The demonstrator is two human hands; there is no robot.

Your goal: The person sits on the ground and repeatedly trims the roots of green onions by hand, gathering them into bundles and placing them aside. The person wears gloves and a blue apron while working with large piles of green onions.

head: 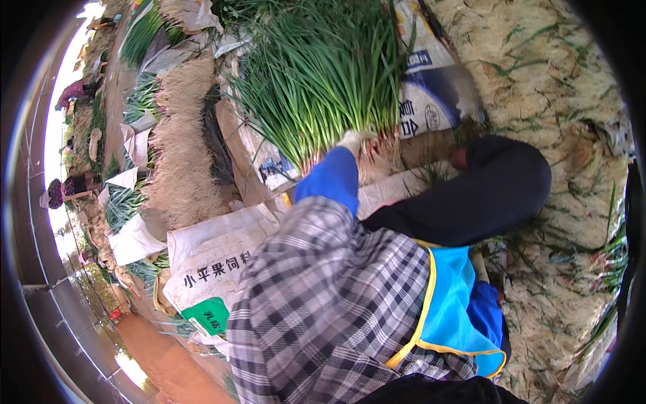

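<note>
A large spread of spring onions (pixel 323 86) lies with green tops away from me, roots towards me, on printed woven sacks (pixel 429 101). My left hand (pixel 357 142), in a pale glove below a blue sleeve cover, reaches to their bulb ends and has its fingers closed around some stems; its fingertips are partly hidden. My right hand (pixel 479 267), also in a pale glove, is low at the right beyond my blue apron (pixel 449 303). The apron partly hides it, and what it holds does not show.
My bent leg (pixel 479 192) in black trousers lies right of the onions. A long row of spring onions with pale roots (pixel 181 141) runs along the left. A printed sack (pixel 217 252) is beside my left sleeve. Loose roots and leaves (pixel 545 101) cover the right side. People (pixel 65 192) are far left.
</note>
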